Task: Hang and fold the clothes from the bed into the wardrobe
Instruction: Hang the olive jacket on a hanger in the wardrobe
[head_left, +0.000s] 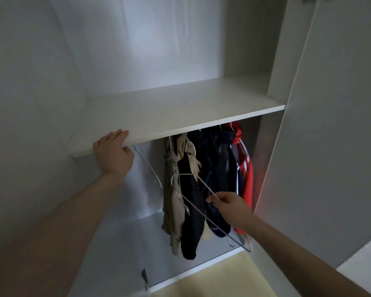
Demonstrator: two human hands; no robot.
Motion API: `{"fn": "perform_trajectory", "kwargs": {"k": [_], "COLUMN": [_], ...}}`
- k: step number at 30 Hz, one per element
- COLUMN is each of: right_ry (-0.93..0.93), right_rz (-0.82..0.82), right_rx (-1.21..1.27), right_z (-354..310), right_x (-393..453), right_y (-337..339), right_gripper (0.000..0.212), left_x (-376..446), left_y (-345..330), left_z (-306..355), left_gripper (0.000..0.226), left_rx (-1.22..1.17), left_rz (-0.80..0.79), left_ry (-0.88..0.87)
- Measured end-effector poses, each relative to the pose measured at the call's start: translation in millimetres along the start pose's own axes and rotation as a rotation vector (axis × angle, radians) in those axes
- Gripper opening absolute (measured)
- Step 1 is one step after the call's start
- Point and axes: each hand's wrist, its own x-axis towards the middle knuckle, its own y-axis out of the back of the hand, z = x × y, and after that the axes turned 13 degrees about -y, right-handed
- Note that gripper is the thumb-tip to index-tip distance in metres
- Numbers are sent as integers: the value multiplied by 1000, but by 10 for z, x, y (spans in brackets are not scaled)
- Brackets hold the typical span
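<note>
I face an open white wardrobe. My left hand [114, 152] grips the front edge of the white shelf [180, 108], fingers over the top and thumb under it. My right hand [229, 205] pinches a thin white wire hanger [198, 207] held out in front of the hanging clothes. The hanger is bare and tilted, its far end low at the right. Under the shelf hang a beige garment [172, 189], a black garment [191, 211], dark navy clothes [214, 168] and a red jacket with white stripes [245, 176].
Another bare wire hanger [147, 166] hangs at the left below the shelf. The wardrobe door [334, 125] stands open at the right. The grey wardrobe floor [137, 249] lies below the clothes, and a yellowish room floor [223, 279] shows in front.
</note>
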Motion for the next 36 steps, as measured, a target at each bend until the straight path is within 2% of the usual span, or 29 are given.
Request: {"fn": "perform_trajectory", "kwargs": {"k": [5, 7, 10, 15, 20, 23, 27, 30, 32, 35, 36], "right_ry": [-12, -22, -47, -118, -221, -275, -367, -442, -492, -559, -568], "right_rz": [92, 116, 149, 262, 407, 506, 627, 706, 741, 823, 856], "right_rx": [-58, -48, -7, 2, 45, 31, 26, 19, 41, 94, 99], "right_z": [351, 520, 772, 1274, 2015, 2519, 3187, 3635, 3897, 4197, 4296], "right_x": [-677, -965, -1409, -2320, -3553, -4420, -5750, -6759, -7358, -8134, -8362], "right_y": [165, 224, 354, 717, 1005, 1139, 1229, 1250, 1235, 1164, 1127], "right_gripper": [27, 24, 22, 24, 23, 21, 24, 46, 48, 23, 23], "left_x": [-57, -194, -573, -1491, -2515, -3117, -3951, -4547, -4918, -5435, -5589], "left_y": [151, 213, 230, 194, 433, 685, 1089, 1466, 1740, 2110, 2228], "left_z": [63, 194, 610, 1810, 3193, 3914, 4800, 5492, 5927, 6509, 6679], "left_gripper": [64, 70, 77, 54, 51, 53, 72, 77, 68, 41, 34], "left_rx": [-7, 13, -43, -488, -901, -974, -1000, -1032, -1072, -1140, -1153], "left_rz": [-180, -203, -190, -378, -540, -698, -861, -918, -946, -998, -1028], "left_ry": [-25, -61, -213, -386, -492, -573, -741, -876, -952, -1042, -1058]}}
